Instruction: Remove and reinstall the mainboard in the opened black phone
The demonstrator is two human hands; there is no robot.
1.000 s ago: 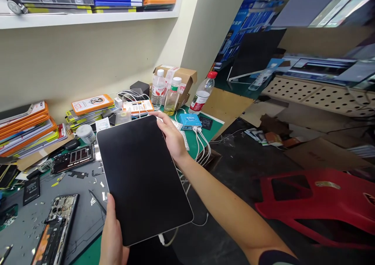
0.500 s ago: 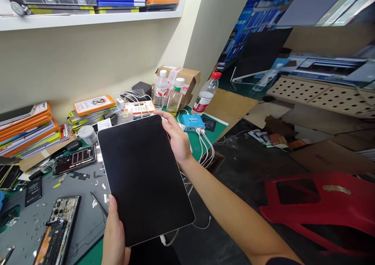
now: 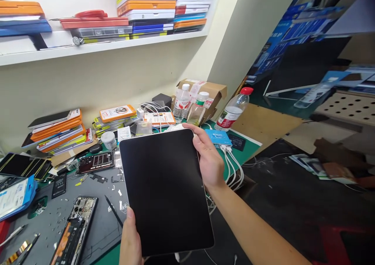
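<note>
A tablet with a dark, blank screen is held up in front of me, above the near edge of the workbench. My left hand grips its lower left edge, thumb on the front rim and fingers hidden behind. My right hand is closed round its upper right corner, with the thumb along the side edge. A white cable plug shows at the tablet's bottom edge. To the left on a grey work mat lie an opened phone with its inside bare and a dark pointed tool.
Another phone part, a battery and small scraps lie on the mat. Behind stand stacked boxes, plastic bottles and a blue charging hub with white cables. A shelf overhangs; a red stool is lower right.
My view has swung left and up, so the bench and shelf sit further right and lower. Both hands keep their hold on the tablet, which appears slightly more upright.
</note>
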